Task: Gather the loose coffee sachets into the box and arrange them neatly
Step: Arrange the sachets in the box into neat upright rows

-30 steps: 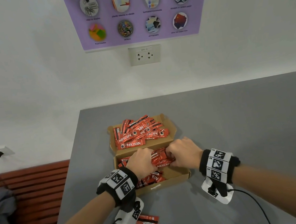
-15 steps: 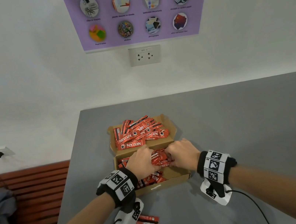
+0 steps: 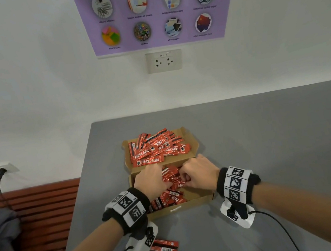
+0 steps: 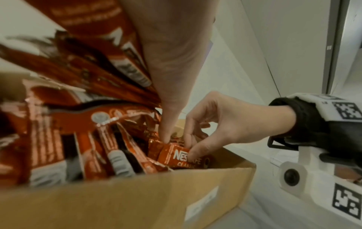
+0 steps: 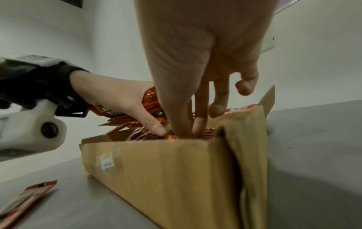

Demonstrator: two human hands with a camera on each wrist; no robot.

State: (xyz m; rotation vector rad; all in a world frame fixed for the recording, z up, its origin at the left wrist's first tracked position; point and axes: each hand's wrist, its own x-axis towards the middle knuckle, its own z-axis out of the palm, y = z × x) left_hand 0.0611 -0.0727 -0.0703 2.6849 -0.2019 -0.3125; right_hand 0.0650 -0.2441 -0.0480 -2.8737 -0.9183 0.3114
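Note:
An open cardboard box (image 3: 196,201) sits on the grey table, and both my hands are in its near compartment. My left hand (image 3: 150,181) grips a fanned bunch of red Nescafe sachets (image 4: 88,124). My right hand (image 3: 198,173) reaches in from the right, its thumb and fingers pinching a sachet (image 4: 176,156) among those in the box. In the right wrist view my right hand's fingers (image 5: 197,124) point down into the box (image 5: 176,178), close to my left hand (image 5: 121,99). The lid flap (image 3: 192,140) behind holds a loose pile of sachets (image 3: 157,150).
Two loose sachets (image 3: 166,247) lie on the table (image 3: 271,141) under my left wrist, also seen as sachets (image 5: 25,199) in the right wrist view. The table's left edge drops off to a red slatted bench (image 3: 33,211). A white wall rises behind.
My right hand has edged left toward my left hand over the sachets in the box. The box and the loose sachets have not moved.

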